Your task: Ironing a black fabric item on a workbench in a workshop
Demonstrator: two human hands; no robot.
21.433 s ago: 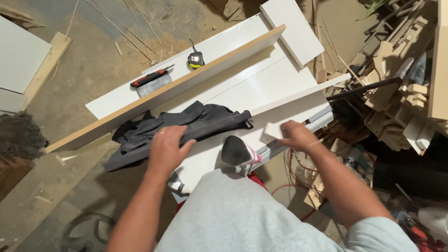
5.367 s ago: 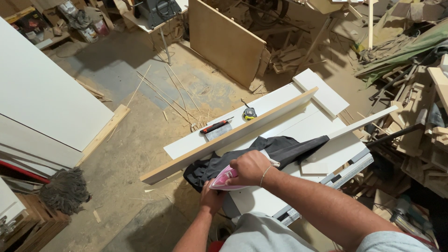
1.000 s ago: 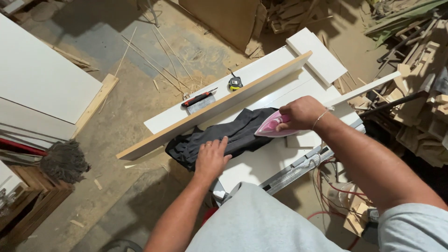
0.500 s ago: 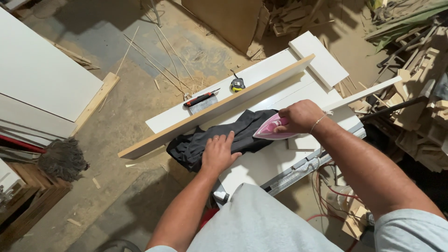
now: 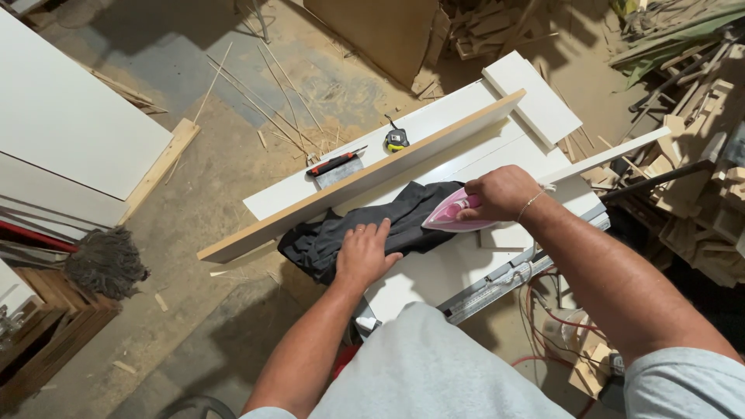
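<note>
A dark grey garment (image 5: 403,221) lies spread on a white board table (image 5: 434,271). My right hand (image 5: 500,192) grips the handle of a pink clothes iron (image 5: 450,217), whose tip rests on the right part of the garment. My left hand (image 5: 365,252) lies flat, fingers apart, on the garment's left part and presses it down. A long wooden plank (image 5: 365,174) stands on edge just behind the garment.
A yellow tape measure (image 5: 397,140) and a red-handled scraper (image 5: 335,163) lie on the white board behind the plank. Large white panels (image 5: 70,132) lean at the left, a mop head (image 5: 105,264) lies below them. Wood offcuts (image 5: 698,155) pile up at the right. Cables (image 5: 559,326) hang under the table.
My right hand has slid the iron leftward along the garment. My left hand has stayed flat on the cloth, shifting slightly.
</note>
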